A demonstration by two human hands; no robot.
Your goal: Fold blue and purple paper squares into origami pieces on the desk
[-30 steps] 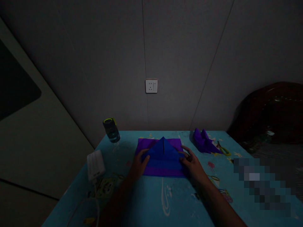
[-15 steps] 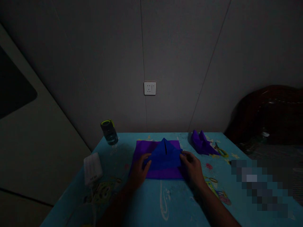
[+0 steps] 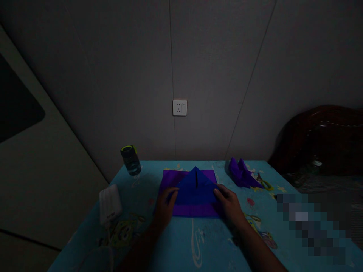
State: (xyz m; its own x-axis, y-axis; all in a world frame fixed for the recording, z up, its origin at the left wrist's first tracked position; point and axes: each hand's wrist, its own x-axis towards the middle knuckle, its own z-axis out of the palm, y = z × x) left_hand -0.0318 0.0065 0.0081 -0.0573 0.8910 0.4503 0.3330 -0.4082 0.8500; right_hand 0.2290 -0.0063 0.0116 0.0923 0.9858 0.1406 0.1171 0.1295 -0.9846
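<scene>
A blue sheet of paper, folded to a peak with a dark slit down its upper middle, lies over a stack of purple paper. My left hand pinches its left corner between thumb and fingers. At the opposite corner, my right hand grips the blue paper with the thumb on top. Fingertips under the paper are hidden. Beyond my right hand sits a folded purple paper boat, with yellow-green-handled scissors beside it.
A dark bottle with a yellow-green rim stands at the table's back left. Nearer lies a white power bank with a cable. A patterned blue cloth covers the table. A pixelated patch hides something at right. The wall has a socket.
The blue paper looks flatter and more evenly spread, its left side lower. My left hand has shifted slightly left, and the right hand's grip has moved a little inward. The view tilts slightly up.
</scene>
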